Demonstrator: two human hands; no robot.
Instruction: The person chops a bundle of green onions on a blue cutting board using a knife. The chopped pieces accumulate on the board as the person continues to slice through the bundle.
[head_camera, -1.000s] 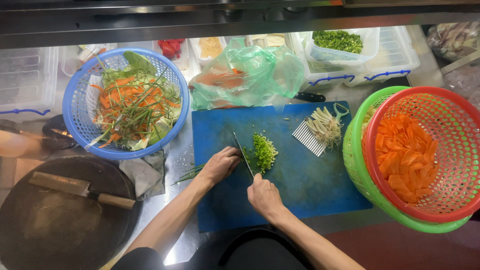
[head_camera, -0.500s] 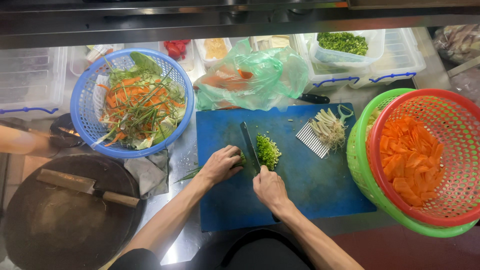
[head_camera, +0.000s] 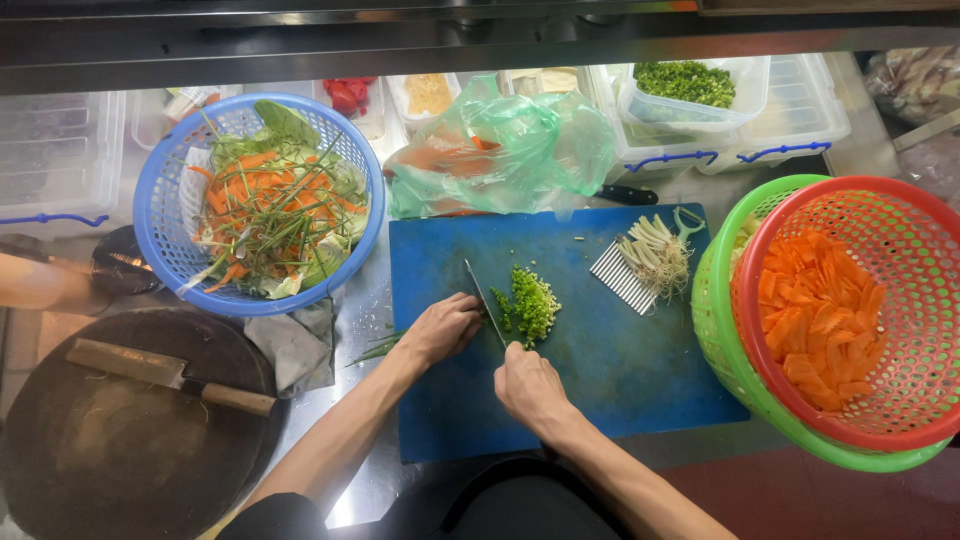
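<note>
At far left, a round dark chopping block (head_camera: 110, 450) sits on the desk (head_camera: 365, 310) with a wooden-handled cleaver (head_camera: 165, 375) lying flat on it. Above it stands a blue basket (head_camera: 170, 215) holding mixed carrot strips, lettuce and green stalks. A grey cloth (head_camera: 300, 345) lies crumpled just below the basket.

On the blue cutting board (head_camera: 640, 370), the left hand (head_camera: 445, 328) rests with fingers curled, pressing down on green stalks beside the blade; the stalks under it are largely hidden, so how much it holds cannot be told. The knife (head_camera: 485, 298) stands edge-down on the board, touching the pile of chopped greens (head_camera: 530, 305) on its right side. The right hand (head_camera: 530, 385) has a closed grip around the knife handle, which is covered by the fist.

Behind the board lies a green plastic bag (head_camera: 510, 150). Further right on the board, a pale crinkle cutter (head_camera: 620, 275) lies against a bunch of trimmed roots (head_camera: 655, 255). At far right, a red basket (head_camera: 900, 240) of sliced carrot (head_camera: 820, 330) nests inside a green basket (head_camera: 725, 330).
</note>
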